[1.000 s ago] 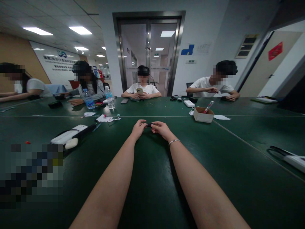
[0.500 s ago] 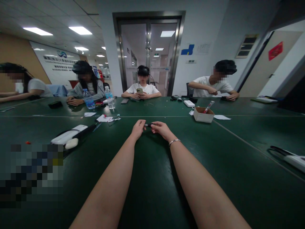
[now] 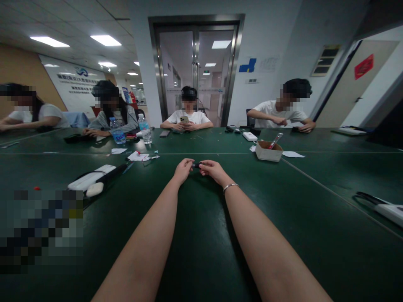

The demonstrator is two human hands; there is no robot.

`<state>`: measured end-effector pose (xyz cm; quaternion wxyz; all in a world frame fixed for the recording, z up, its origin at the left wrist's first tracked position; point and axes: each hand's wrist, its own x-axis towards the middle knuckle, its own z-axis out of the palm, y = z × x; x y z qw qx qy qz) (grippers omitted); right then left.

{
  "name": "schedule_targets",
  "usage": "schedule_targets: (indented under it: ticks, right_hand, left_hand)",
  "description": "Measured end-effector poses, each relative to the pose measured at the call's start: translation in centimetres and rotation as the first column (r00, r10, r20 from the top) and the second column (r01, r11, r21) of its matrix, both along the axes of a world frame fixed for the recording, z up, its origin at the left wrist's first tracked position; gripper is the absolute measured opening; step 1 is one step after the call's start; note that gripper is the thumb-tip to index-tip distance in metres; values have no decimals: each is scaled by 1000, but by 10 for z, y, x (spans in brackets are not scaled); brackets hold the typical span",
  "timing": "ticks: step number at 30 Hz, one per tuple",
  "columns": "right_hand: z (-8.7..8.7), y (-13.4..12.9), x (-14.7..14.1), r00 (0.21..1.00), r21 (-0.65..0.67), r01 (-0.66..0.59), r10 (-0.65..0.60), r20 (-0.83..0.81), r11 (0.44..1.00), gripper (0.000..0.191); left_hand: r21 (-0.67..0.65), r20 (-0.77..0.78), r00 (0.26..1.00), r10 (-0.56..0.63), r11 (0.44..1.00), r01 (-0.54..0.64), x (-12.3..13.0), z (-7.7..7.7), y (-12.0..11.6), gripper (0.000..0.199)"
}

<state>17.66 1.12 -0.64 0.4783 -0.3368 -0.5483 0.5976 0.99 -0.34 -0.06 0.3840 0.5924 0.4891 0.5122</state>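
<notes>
Both my arms reach forward over a dark green table (image 3: 201, 235). Between my hands is a small dark cylindrical object (image 3: 196, 165), too small for me to tell its kind. My left hand (image 3: 183, 171) pinches its left end, and my right hand (image 3: 213, 171), with a silver bangle on the wrist, pinches its right end. The fingers of both hands are closed and hide most of the object, which lies roughly level just above or on the table.
An open cardboard box (image 3: 269, 152) stands ahead to the right. Water bottles (image 3: 145, 131) and paper scraps (image 3: 137, 156) are ahead left. A white device (image 3: 91, 178) with a dark strap lies at the left, another white device (image 3: 390, 213) far right. Several people sit across the table.
My hands stay in nearly the same place; a lighter part of the object between them shows less now. Across the table, the person behind the bottles has shifted their hands.
</notes>
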Motion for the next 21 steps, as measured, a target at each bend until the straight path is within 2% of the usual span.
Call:
schedule_targets:
  ticks: [21]
  right_hand:
    - [2,-2,-1,1000,-18,8,-8,4,1000,20]
  left_hand:
    - [28,-1,1000,8,1000,-8,-1,2,0,26]
